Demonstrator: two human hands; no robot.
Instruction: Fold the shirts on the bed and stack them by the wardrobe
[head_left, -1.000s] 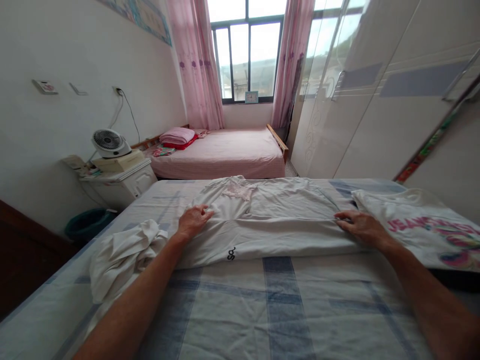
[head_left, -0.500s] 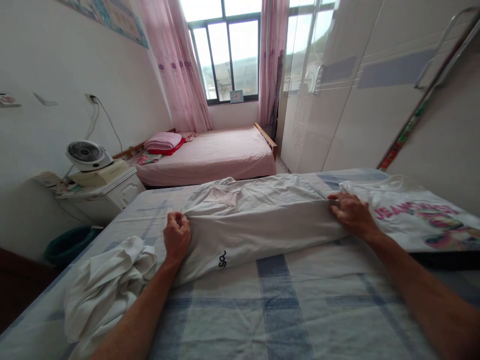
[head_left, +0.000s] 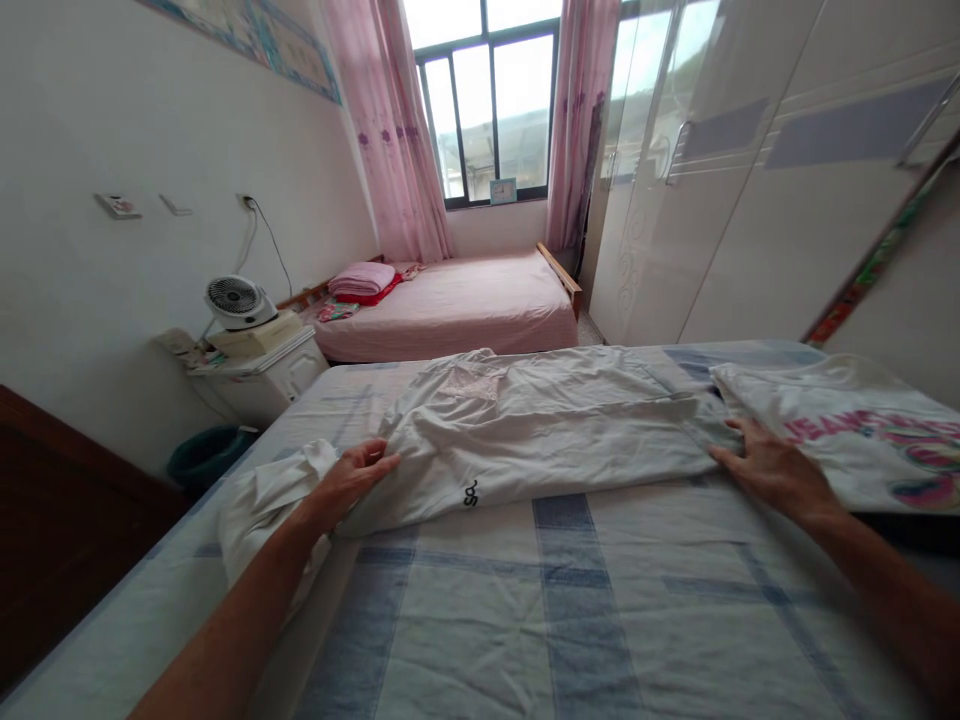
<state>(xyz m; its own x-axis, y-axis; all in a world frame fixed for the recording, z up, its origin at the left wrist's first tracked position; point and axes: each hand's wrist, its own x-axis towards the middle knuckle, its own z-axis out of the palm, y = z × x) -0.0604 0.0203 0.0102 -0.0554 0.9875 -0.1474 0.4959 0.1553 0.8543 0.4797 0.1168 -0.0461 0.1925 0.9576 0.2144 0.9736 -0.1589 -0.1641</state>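
- Bare left forearm (head_left: 232,600) extends from lower left.
- Left hand (head_left: 355,482): fingers loosely bent.
- Bare right forearm (head_left: 885,575) extends from lower right.
- Right hand (head_left: 776,470): palm down, thumb parted from fingers.

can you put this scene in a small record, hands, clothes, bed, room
left hand: at the left end of the pale shirt
right hand: by the pale shirt's right end
pale shirt: wrinkled, partly folded, dark lettering
left side: crumpled cloth
right side: printed shirt
bedsheet: blue and white
behind: pink bed, window
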